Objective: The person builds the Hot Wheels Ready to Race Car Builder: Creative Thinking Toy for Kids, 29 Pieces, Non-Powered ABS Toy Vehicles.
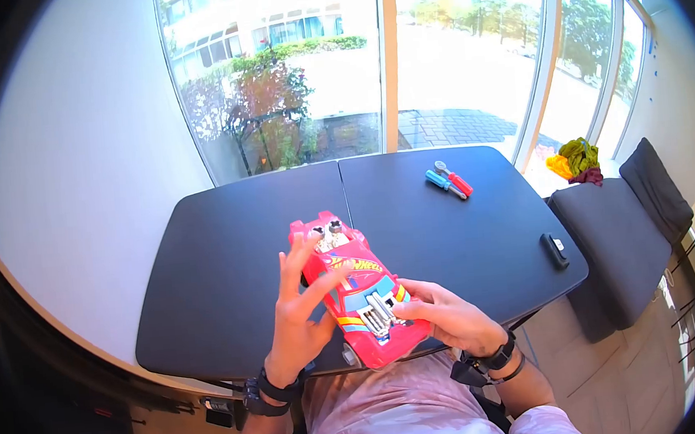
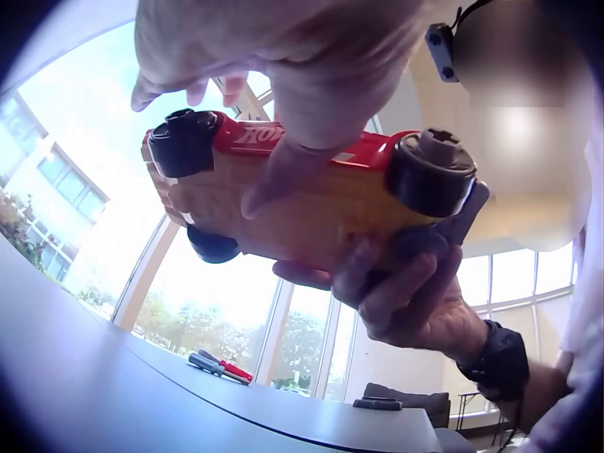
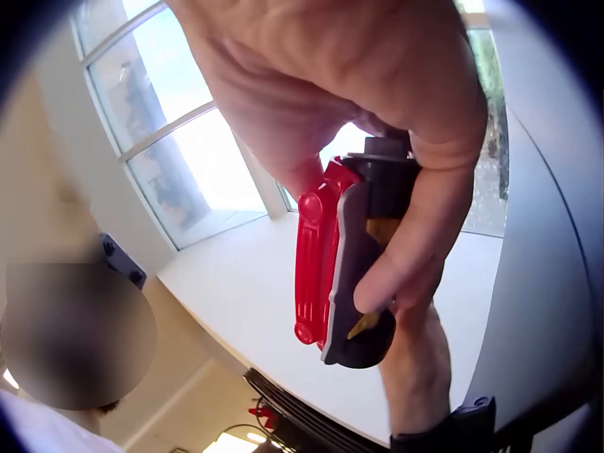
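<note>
A red toy car (image 1: 360,289) with Hot Wheels lettering and a silver engine on its hood is held tilted above the table's near edge. My right hand (image 1: 451,316) grips its near end, thumb on top; in the right wrist view, fingers curl under the dark bumper. Along the car's left side is my left hand (image 1: 297,309), fingers spread and fairly straight, one reaching over the body. The left wrist view shows its thumb (image 2: 274,184) across the tan underside (image 2: 311,222). Black wheels (image 2: 432,172) show there, one with a protruding grey hub.
On the dark folding table (image 1: 238,265), a blue-handled tool (image 1: 444,183) and a red-handled tool (image 1: 460,185) lie near the far right. A small black device (image 1: 554,251) sits by the right edge. Beyond stands a grey cushioned chair (image 1: 616,255), with colored cloths (image 1: 579,159) behind it.
</note>
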The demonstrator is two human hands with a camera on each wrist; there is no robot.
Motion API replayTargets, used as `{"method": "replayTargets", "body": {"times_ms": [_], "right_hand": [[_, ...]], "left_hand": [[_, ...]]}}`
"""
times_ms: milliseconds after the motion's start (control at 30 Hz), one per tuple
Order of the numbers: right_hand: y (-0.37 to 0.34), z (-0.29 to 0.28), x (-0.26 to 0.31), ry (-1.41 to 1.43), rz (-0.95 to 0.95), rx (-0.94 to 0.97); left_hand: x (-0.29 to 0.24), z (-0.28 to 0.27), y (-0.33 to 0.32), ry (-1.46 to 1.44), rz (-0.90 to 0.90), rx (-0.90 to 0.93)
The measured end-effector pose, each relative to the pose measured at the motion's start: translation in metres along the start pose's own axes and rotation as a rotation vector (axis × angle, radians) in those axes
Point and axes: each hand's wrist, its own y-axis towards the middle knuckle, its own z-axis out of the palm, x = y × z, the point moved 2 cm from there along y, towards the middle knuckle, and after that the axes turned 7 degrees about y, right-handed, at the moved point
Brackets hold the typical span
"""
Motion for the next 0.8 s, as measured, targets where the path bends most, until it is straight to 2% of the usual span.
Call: {"method": "replayTargets", "body": {"times_ms": [33, 133, 167, 267, 367, 467, 600, 800], "right_hand": [[0.001, 0.002, 0.000, 0.013, -0.016, 0.003], [0.003, 0.006, 0.002, 0.001, -0.094, 0.013], [0.005, 0.006, 0.001, -0.035, -0.142, 0.014], [0.014, -0.003, -0.002, -0.162, -0.269, -0.020], [0.018, -0.005, -0.001, -0.198, -0.314, -0.054], [0.021, -0.009, -0.002, -0.251, -0.338, -0.073], [0.022, -0.020, -0.004, -0.292, -0.331, -0.106], [0.024, -0.019, 0.000, -0.204, -0.233, -0.134]], "left_hand": [[-0.003, 0.001, 0.001, 0.046, -0.010, -0.026], [0.001, 0.008, 0.000, -0.161, -0.385, -0.241], [0.009, 0.012, -0.006, -0.279, -0.461, -0.292], [0.031, 0.013, -0.018, -0.719, -0.708, -0.077], [0.019, 0.014, -0.015, -0.847, -0.742, 0.058], [-0.003, 0.013, -0.010, -0.764, -0.620, 0.141], [0.008, 0.024, -0.015, -0.846, -0.619, 0.163], [0.016, 0.026, -0.016, -0.920, -0.702, 0.146]]}}
